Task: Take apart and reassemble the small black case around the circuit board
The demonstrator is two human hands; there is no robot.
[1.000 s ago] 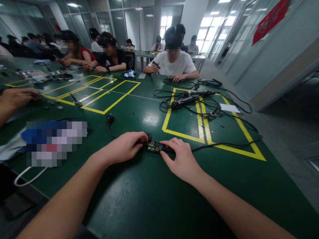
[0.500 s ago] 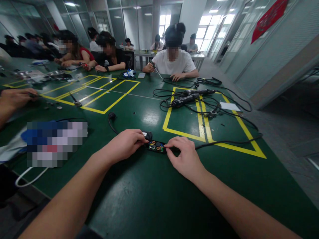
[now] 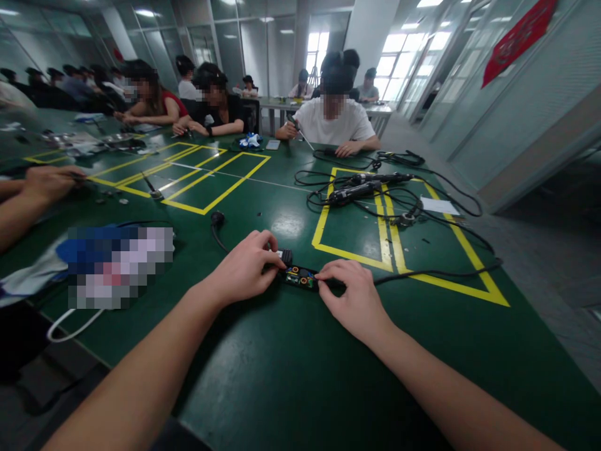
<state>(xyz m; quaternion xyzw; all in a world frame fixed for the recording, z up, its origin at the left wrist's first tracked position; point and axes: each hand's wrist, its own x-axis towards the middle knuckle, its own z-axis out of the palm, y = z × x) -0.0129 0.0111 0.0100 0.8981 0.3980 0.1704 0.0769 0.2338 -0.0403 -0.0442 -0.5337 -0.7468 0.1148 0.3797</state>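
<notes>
An opened black adapter case (image 3: 300, 287) lies on the green table, its green circuit board (image 3: 292, 272) showing copper-coloured coils. At its left end, my left hand (image 3: 246, 266) is closed in a pinch of thumb and index finger, the other fingers curled above. My right hand (image 3: 354, 291) is closed on the right end, finger and thumb together at the board's edge. A black ribbed part (image 3: 286, 255) with a white label sits just behind the case, partly hidden by my left hand. One black cable (image 3: 436, 272) runs off to the right; a plug (image 3: 217, 218) on a cord lies behind my left hand.
Black corded tools (image 3: 354, 189) and tangled cables lie in the yellow-taped area ahead. A pixelated bag-like item (image 3: 119, 266) with a white loop rests at left. Another person's hand (image 3: 51, 185) is at far left. Across the table, a person (image 3: 335, 116) holds a screwdriver (image 3: 304, 136).
The view has shifted, so the scene sits slightly farther right and lower. My left hand's fingers have lifted and curled a little. My right hand keeps its pinch at the case.
</notes>
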